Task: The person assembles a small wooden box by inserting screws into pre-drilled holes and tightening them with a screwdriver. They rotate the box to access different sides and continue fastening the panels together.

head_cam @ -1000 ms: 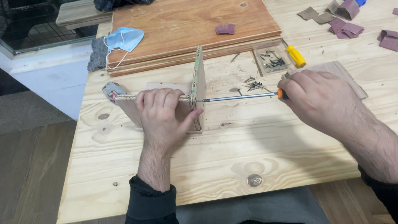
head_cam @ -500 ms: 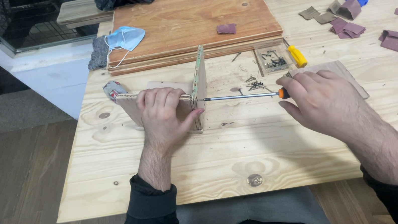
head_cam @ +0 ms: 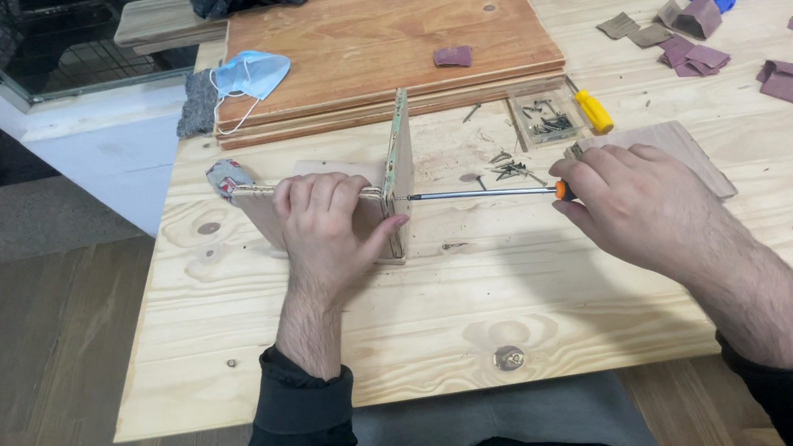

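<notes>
Fingers of my left hand (head_cam: 326, 224) clamp the upright plywood panel (head_cam: 398, 174); my right hand (head_cam: 638, 203) grips the orange-handled screwdriver (head_cam: 489, 192), tip against that panel. I judge screw-driving underway; next needs steady, level turning pressure.

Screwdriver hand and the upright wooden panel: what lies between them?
In the head view, only the screwdriver's metal shaft spans from the right hand to the upright wooden panel. Beneath it is bare table, with loose screws just behind.
</notes>
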